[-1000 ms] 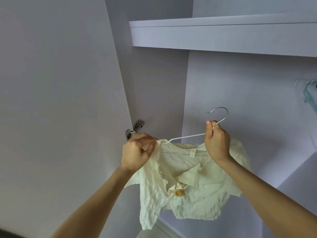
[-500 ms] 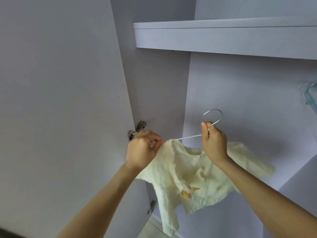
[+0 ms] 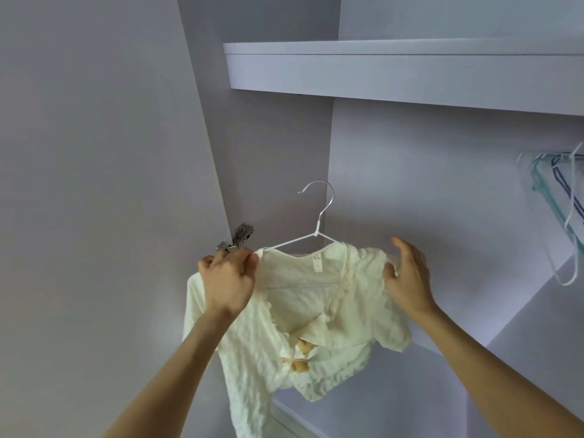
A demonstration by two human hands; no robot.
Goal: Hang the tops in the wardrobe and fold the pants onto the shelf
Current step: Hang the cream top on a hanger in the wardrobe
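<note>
Two bare forearms were raised from the lower edge toward the wardrobe. The left hand (image 3: 228,281) was held at about 9 o'clock of the cream top (image 3: 311,314), its fingers curled and pinching the top's shoulder where the end of the white hanger (image 3: 317,223) entered the cloth. The right hand (image 3: 407,275) was seen at 3 o'clock of the top, fingers spread wide and relaxed, its thumb touching the other shoulder; nothing was gripped by it.

Against the frame half a second earlier, the right hand had been taken off the neck of the hanger, which it had clasped just under the hook, and moved out to the garment's right shoulder. The hook, formerly half hidden by that hand, was fully exposed and pointed to 12 o'clock. The top had been spread flatter across the hanger.

One top and one hanger were in hand. The top was held in the air in front of the wardrobe's open bay, unhung. One metal hinge (image 3: 239,237) was seen just beyond the left hand, on the edge of one open door (image 3: 94,184). One shelf (image 3: 395,72) was counted overhead at 12 o'clock. Farthest off, at 3 o'clock, a bunch of spare hangers (image 3: 559,203) was hung; their number could not be told, though white, teal and dark blue wires were made out.
</note>
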